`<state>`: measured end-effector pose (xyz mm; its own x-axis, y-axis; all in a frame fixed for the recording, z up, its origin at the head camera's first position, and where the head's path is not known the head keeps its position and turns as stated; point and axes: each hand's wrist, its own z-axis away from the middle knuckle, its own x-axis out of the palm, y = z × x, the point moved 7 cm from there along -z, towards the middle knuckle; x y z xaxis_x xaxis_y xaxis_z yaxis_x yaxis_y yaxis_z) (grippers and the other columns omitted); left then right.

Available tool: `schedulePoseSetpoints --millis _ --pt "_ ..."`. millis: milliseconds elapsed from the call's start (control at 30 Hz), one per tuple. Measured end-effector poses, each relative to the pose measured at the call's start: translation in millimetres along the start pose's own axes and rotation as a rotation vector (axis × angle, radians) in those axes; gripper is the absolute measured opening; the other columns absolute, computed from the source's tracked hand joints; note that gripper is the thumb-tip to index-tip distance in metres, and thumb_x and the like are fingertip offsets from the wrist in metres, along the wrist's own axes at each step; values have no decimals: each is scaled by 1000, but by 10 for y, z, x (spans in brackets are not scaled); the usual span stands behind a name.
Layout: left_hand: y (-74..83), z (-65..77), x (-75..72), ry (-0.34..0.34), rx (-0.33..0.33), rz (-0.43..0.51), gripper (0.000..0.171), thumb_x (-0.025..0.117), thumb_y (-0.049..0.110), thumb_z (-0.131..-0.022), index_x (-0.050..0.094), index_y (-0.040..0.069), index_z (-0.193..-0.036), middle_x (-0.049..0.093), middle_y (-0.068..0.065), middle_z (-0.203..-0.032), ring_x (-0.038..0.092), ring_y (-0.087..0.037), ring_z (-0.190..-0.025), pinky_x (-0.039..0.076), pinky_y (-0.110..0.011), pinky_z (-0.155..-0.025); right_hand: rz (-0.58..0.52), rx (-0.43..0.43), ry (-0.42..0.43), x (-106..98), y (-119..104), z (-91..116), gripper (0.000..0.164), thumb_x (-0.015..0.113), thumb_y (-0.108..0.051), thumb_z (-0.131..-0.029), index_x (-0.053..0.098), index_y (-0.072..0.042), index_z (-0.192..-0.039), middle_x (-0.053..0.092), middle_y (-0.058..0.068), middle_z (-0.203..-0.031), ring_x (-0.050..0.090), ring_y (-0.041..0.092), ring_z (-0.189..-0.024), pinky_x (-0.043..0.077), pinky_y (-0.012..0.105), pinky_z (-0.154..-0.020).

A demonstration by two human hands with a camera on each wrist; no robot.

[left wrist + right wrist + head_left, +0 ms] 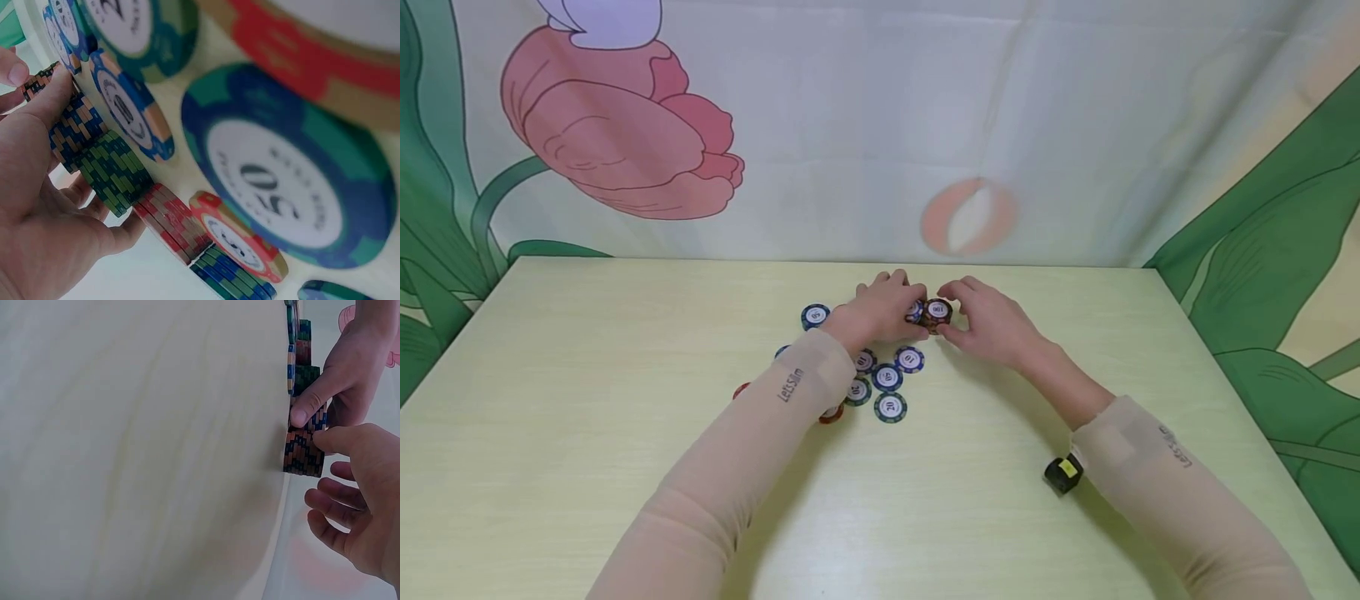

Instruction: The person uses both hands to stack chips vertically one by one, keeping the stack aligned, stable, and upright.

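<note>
Stacks of poker chips stand side by side in a row. At its right end is a dark stack (pixel 937 310) with a 100 chip on top. Beside it, the left wrist view shows a blue stack (pixel 78 128), a green stack (pixel 115 172), a red stack (pixel 173 224) and a blue-green one (pixel 231 278). My left hand (pixel 883 310) reaches round the row, thumb across the front near the dark and blue stacks, fingers behind. The right hand (pixel 996 325) is at the row's right end, its thumb (pixel 337 440) at the dark stack and its other fingers spread apart.
Loose chips lie flat in front of the row, among them a 20 chip (pixel 891 407) and a 50 chip (pixel 287 169). A small black cube-shaped object (pixel 1063 474) is by the right sleeve. A printed curtain (pixel 835 125) hangs behind the table (pixel 587 400).
</note>
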<state>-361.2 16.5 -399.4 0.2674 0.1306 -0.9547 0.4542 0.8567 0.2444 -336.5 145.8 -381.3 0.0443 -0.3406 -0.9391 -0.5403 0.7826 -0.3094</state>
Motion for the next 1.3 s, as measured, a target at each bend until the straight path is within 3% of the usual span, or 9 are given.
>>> schedulePoseSetpoints --millis 233,467,667,900,1100,1300 --pt "-49 18 -16 -7 13 45 55 72 50 -94 56 17 -135 52 -7 -129 47 -25 -118 42 -52 -101 7 -18 25 -59 -93 2 50 79 -26 -90 61 -2 -130 60 13 -122 60 28 -103 53 44 -84" --pt "-64 40 -42 -42 52 95 61 76 43 -93 53 13 -140 53 -8 -131 49 -25 -119 43 -46 -104 3 -61 -13 -60 -233 44 37 80 -23 -89 67 -5 -119 65 7 -104 64 27 -94 53 43 -81" --pt "-98 74 -77 -80 101 164 71 80 31 -91 45 11 -150 52 -10 -141 50 -25 -128 38 -40 -111 24 -103 -115 -10 -367 65 26 81 -25 -89 70 -8 -104 67 4 -92 61 20 -83 52 38 -75" --pt "-170 123 -72 -115 117 193 72 80 26 -91 44 9 -150 52 -11 -142 50 -25 -129 37 -39 -111 53 -184 -258 129 -573 130 20 82 -28 -88 75 -13 -100 65 -1 -89 58 16 -80 50 35 -72" --pt "-195 131 -89 -110 106 176 60 76 27 -93 48 7 -143 55 -11 -136 52 -24 -124 40 -39 -109 68 -229 -308 174 -741 194 17 79 -24 -91 78 -13 -104 63 -2 -89 56 14 -81 50 33 -74" --pt "-219 121 -93 -89 107 133 55 73 27 -97 50 2 -139 54 -13 -136 51 -26 -126 38 -38 -110 113 -181 -275 188 -727 175 23 73 -18 -93 75 -9 -114 60 -2 -84 54 15 -77 47 33 -66"
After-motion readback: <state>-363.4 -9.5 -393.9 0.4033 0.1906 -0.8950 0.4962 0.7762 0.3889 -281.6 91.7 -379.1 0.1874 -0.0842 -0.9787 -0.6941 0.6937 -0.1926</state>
